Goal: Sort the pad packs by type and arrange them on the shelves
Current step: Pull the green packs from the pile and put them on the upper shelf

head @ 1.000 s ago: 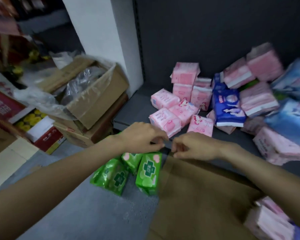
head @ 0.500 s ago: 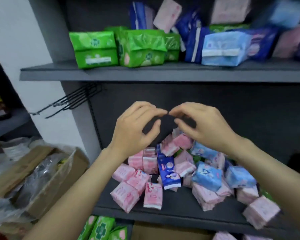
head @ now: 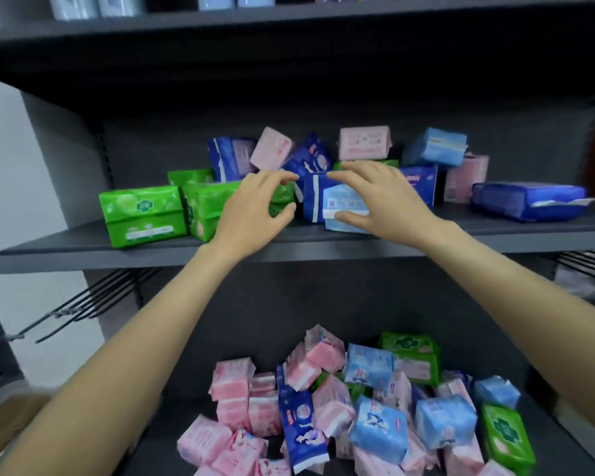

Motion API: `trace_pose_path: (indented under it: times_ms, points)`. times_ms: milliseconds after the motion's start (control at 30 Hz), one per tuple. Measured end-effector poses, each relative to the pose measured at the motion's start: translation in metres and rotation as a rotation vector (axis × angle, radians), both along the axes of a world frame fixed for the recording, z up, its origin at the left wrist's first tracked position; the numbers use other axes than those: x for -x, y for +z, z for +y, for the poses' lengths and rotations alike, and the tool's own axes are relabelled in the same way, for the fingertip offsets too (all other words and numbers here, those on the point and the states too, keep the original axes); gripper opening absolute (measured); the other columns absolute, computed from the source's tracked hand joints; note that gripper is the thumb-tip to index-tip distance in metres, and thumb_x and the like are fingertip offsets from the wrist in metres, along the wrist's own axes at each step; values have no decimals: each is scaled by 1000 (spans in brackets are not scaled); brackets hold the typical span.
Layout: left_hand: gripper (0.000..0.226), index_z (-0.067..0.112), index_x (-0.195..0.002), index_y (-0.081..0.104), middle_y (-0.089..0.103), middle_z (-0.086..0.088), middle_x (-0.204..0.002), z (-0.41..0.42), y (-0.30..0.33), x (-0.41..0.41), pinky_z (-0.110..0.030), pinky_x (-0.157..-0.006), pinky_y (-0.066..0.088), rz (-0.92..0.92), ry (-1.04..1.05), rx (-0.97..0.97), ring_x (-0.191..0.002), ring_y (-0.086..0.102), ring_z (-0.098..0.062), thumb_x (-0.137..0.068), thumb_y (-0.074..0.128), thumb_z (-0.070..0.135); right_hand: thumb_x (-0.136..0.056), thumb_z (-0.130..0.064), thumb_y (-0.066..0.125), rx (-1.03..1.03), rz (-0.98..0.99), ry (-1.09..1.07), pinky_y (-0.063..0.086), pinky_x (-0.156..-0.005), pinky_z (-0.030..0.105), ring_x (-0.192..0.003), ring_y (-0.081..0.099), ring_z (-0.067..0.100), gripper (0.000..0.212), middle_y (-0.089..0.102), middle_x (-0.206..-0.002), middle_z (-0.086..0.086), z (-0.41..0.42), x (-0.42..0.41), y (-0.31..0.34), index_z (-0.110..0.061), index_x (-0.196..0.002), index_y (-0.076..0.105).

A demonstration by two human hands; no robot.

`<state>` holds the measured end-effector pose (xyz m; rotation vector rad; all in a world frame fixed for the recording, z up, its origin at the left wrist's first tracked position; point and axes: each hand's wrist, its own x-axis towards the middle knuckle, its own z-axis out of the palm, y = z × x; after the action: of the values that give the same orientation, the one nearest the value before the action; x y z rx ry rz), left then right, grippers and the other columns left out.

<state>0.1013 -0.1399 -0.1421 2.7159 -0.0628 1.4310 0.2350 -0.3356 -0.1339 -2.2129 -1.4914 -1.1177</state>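
Observation:
Several green pad packs (head: pixel 141 214) sit at the left of the middle shelf (head: pixel 83 250). Behind and to the right of them lie mixed dark blue packs (head: pixel 529 201), pink packs (head: pixel 364 142) and light blue packs (head: pixel 437 147). My left hand (head: pixel 255 207) hovers with curved fingers in front of the green packs and holds nothing. My right hand (head: pixel 378 197) arches over a light blue pack (head: pixel 344 206), thumb at its lower front; contact is unclear. On the lower shelf is a jumbled pile of pink packs (head: pixel 231 383), light blue packs (head: pixel 378 431), green packs (head: pixel 505 438) and a dark blue one (head: pixel 299 420).
A top shelf (head: pixel 289 18) carries pale packs (head: pixel 73 5). Black wire hooks (head: pixel 83 304) stick out at the left below the middle shelf. A cardboard box (head: pixel 0 424) shows at the bottom left, beside a white wall (head: pixel 21 166).
The view swung up from the floor boxes to the shelves. Both hands rose together from the lower shelf's pile to the middle shelf, keeping the same curved, empty pose.

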Motion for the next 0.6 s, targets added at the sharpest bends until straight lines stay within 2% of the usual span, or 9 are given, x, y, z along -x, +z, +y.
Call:
trace_pose_path:
  times_ms: [67,167,233,300,367,433,500,533,600]
  points:
    - [45,22,-128,53,58,2,-122,7,7,-20,-38,-93,44,12,21,50,-112,52,-20,-85,65,29,-85,-50,60,65,39,-71,29,-107,40,-133,36,25,72,39,-147,1,6,-10,7,-30,-147,29]
    - [60,25,-136,43,53,-3,-129,9,17,-50,-35,-96,42,94,21,165,-119,50,-22,-83,67,39,-84,-48,62,85,211,-135,39,-94,39,-125,45,26,76,45,-142,1,5,-24,13,-33,-147,22]
    - [68,28,-141,35,46,-9,-136,5,21,-67,-36,-95,42,169,51,182,-120,49,-27,-83,66,45,-84,-40,61,82,331,-159,42,-90,40,-124,45,26,71,44,-141,1,-6,-33,13,-35,-145,26]
    - [72,35,-144,29,40,-12,-141,1,24,-84,-39,-91,45,221,115,143,-119,51,-33,-83,61,55,-85,-37,56,77,361,-208,42,-94,47,-123,43,30,61,41,-140,3,-19,-43,10,-38,-141,31]
    - [74,41,-145,27,36,-12,-144,-5,26,-100,-40,-88,46,265,196,124,-118,52,-36,-81,56,66,-89,-41,46,40,426,-229,38,-98,53,-122,42,34,46,40,-138,4,-27,-49,10,-42,-134,37]
    - [81,39,-145,27,34,-13,-144,-11,25,-116,-40,-91,45,339,262,178,-121,50,-37,-77,53,74,-90,-56,38,-12,498,-269,37,-97,54,-118,45,35,37,44,-132,6,-27,-48,12,-41,-123,43]
    - [79,33,-141,34,40,-14,-138,-15,23,-127,-39,-89,45,375,282,257,-119,50,-37,-76,58,71,-82,-76,36,-39,479,-349,40,-95,54,-114,48,37,51,48,-125,9,-19,-42,15,-35,-111,45]
    - [70,30,-136,39,46,-14,-132,-17,20,-129,-38,-86,45,347,275,276,-115,52,-38,-79,62,62,-78,-79,40,-42,445,-399,40,-95,53,-113,48,38,55,47,-124,11,-16,-39,15,-32,-108,44]
    - [50,26,-125,47,54,-14,-120,-18,16,-127,-36,-78,44,231,245,288,-106,56,-38,-82,65,44,-79,-70,53,-60,384,-484,39,-91,50,-112,44,38,53,42,-124,12,-13,-34,12,-26,-106,41]
